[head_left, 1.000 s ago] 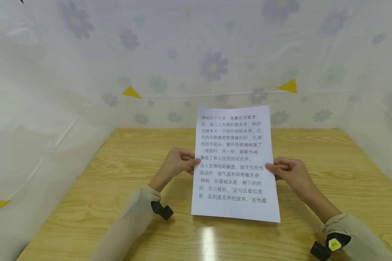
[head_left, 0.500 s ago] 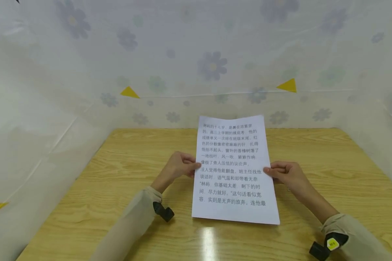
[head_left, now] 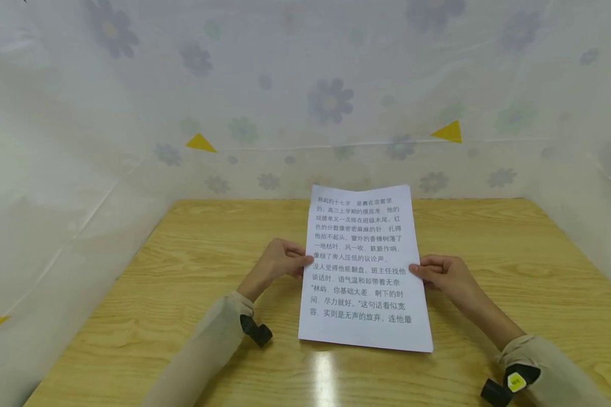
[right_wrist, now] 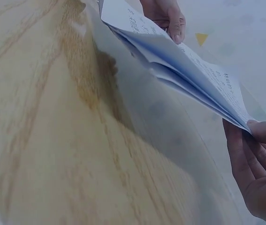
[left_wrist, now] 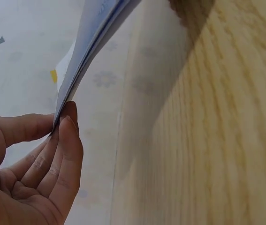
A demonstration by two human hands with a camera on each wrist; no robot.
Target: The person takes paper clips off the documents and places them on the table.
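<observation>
The thin sheaf of white printed paper sheets (head_left: 364, 271) hangs above the light wooden bench (head_left: 183, 294), near edge low, long axis running away from the person. The left hand (head_left: 280, 261) pinches the sheaf's left edge at mid-length; the right hand (head_left: 440, 271) pinches the opposite edge. Both hands sit level, equally near, thumbs on top, forearms angled inward.

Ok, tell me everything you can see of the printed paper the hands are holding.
The printed paper is white, with black Chinese text in rows on its upper face. The wrist views show several thin sheets stacked together, not one. It is held above the wooden table, its far end raised toward the flowered backdrop. The left hand pinches its left edge and the right hand its right edge, at about mid-length.
</observation>
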